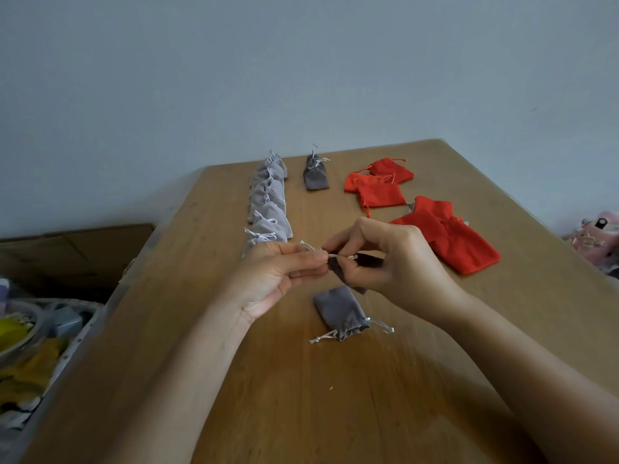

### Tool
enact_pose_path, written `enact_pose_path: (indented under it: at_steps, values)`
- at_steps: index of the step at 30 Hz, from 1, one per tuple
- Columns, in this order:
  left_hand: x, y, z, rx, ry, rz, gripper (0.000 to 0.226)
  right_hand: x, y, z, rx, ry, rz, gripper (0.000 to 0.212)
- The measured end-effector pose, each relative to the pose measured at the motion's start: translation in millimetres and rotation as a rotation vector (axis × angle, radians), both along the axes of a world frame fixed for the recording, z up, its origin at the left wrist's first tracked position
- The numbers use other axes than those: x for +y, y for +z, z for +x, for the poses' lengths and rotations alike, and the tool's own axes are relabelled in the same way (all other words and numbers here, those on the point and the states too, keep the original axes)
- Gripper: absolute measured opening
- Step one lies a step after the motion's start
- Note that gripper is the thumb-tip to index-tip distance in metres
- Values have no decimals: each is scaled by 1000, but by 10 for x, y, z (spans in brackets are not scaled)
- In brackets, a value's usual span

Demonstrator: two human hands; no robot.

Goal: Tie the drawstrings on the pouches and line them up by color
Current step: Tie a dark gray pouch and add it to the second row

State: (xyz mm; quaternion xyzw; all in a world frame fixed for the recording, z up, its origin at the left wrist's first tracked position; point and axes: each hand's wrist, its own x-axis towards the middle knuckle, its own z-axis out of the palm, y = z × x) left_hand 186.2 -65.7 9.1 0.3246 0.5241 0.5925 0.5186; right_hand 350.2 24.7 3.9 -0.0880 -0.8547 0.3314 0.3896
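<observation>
Item in hand: one dark grey pouch (340,271), soft fabric with a pale drawstring (310,246), held above the middle of the worktop (335,396).

Left hand (281,276): palm turned up, thumb and fingers pressed together, pinching the drawstring. Right hand (398,262): knuckles up, fingers curled, pinching the drawstring at the neck of the pouch.

Count on the worktop:
- One loose dark grey pouch (340,311), near of the hands, lying flat, neck gathered, cords trailing to both sides.
- Light grey row (268,202), far left, tied and overlapping; at least six, exact number cannot be told.
- Far dark grey pair (316,177), right of that row, two, overlapping, tied.
- Small red pouches (378,192), far right, apparently three, overlapping.
- Large red pouches (462,246), just right of the right hand; one or two, cannot tell.
</observation>
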Motion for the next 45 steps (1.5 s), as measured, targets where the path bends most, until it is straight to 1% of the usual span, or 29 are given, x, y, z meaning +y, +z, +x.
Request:
enact_pose_path:
  at_steps: [3, 5, 7, 9, 11, 13, 15, 16, 19, 21, 24, 26, 28, 32, 36, 39, 41, 45]
  values:
    - [-2, 14, 2, -24, -10, 10, 11, 1, 16, 14, -1, 23, -32, 13]
    - [-6, 20, 0, -30, -35, 12, 13, 6, 6, 8, 4, 19, -1, 11]
    - [-15, 31, -2, -13, -34, 17, 13, 8, -7, -4, 9, 12, 29, 11]
    - [-21, 34, -20, 32, -6, 31, 12, 1, -2, -2, 3, 22, -7, 9]
    - [-27, 34, -36, 161, 21, 58, 12, -24, 29, 10, -8, 52, -93, 8]
    - [-29, 14, -40, 335, 59, 96, 15, -54, 64, 11, -2, 85, -257, 17]
    - [-16, -6, -13, 463, 110, 152, 16, -29, 65, 1, 3, 83, -448, 27]
    - [-9, -13, 5, 516, 122, 192, 16, 0, 64, -8, -7, 58, -495, 28]
    - [-16, -32, 34, 635, 113, 314, 14, 62, 44, -30, -66, 38, -576, 17]
    - [-33, -44, 36, 717, 111, 346, 11, 61, 22, -42, -103, 61, -671, 12]
    - [-59, -50, 50, 954, 170, 416, 9, 73, -11, -44, -110, 103, -809, 10]
    - [-70, -38, 71, 1127, 215, 501, 5, 91, -1, -31, -114, 129, -850, 10]
    - [-75, -24, 99, 1233, 231, 567, 5, 118, 22, -9, -132, 146, -867, 13]
    - [-74, -35, 130, 1336, 227, 661, 8, 182, 56, 49, -190, 188, -847, 11]
    - [-68, -46, 141, 1345, 191, 712, 6, 230, 60, 86, -253, 242, -854, 17]
    - [-73, -46, 146, 1345, 136, 733, 6, 261, 74, 125, -302, 263, -756, 15]
    - [-75, -40, 138, 1354, 114, 749, 1, 266, 81, 136, -303, 270, -691, 12]
    - [-74, -41, 144, 1357, 92, 754, 5, 277, 68, 144, -343, 288, -583, 13]
